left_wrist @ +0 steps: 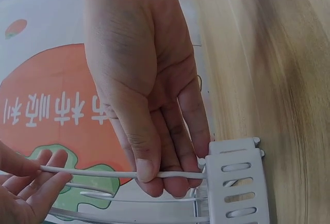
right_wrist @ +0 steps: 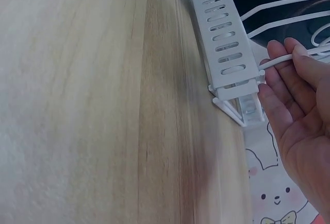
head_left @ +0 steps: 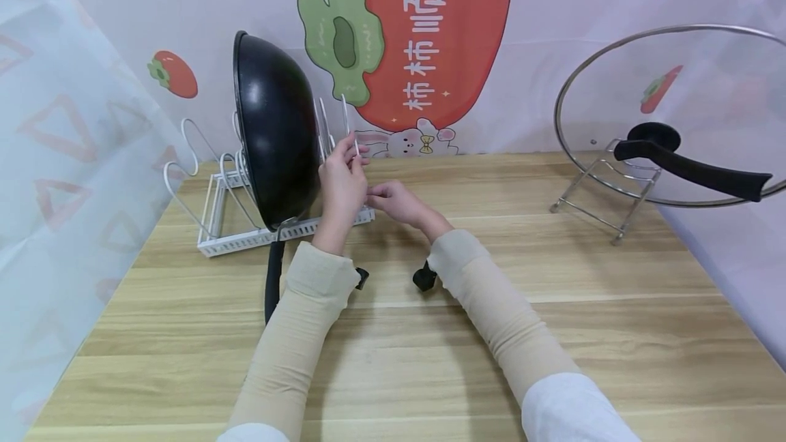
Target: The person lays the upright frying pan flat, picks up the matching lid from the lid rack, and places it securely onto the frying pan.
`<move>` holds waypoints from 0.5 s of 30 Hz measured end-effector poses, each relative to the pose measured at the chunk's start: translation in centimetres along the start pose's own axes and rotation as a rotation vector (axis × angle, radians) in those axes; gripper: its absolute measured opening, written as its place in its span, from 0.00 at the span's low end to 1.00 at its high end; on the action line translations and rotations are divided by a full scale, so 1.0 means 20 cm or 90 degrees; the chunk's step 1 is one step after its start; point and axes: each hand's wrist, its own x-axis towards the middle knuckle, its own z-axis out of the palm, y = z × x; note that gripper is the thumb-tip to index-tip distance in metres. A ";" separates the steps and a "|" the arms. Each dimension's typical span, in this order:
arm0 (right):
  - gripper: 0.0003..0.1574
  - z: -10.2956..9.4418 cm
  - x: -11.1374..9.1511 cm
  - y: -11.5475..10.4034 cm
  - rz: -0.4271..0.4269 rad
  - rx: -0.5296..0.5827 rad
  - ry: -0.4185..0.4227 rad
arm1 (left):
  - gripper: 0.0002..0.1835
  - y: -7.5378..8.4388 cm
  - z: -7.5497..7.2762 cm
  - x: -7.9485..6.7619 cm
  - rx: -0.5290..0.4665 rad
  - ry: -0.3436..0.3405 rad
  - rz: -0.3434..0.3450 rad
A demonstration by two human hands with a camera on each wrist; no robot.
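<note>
A white pot rack [head_left: 233, 244] with wire dividers stands at the back left of the table. My left hand [head_left: 344, 183] pinches the upper part of its end wire divider [head_left: 346, 118]. In the left wrist view that left hand [left_wrist: 31, 190] shows only partly, at the lower left edge. Lower down, close to the slotted base [left_wrist: 238, 185], my right hand [left_wrist: 149, 79] pinches the same wire between thumb and fingers. In the right wrist view the right hand [right_wrist: 301, 115] holds the wire right beside the base's end. A black wok [head_left: 276, 128] stands on edge in the rack.
The wok's black handle [head_left: 273, 282] points toward the front, left of my left forearm. A large glass lid [head_left: 694, 87] with a black handle leans on a metal wire stand [head_left: 604, 203] at the right. Behind the table hangs a printed backdrop [head_left: 491, 114].
</note>
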 end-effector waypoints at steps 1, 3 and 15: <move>0.18 0.00 0.00 0.00 -0.001 0.000 0.001 | 0.23 0.00 0.00 0.00 0.002 -0.001 0.000; 0.17 -0.01 -0.01 0.00 -0.004 0.001 0.001 | 0.23 0.00 0.01 0.00 0.004 0.001 0.007; 0.16 -0.03 -0.01 0.03 -0.036 0.004 0.003 | 0.24 0.00 0.04 0.00 -0.005 0.001 0.021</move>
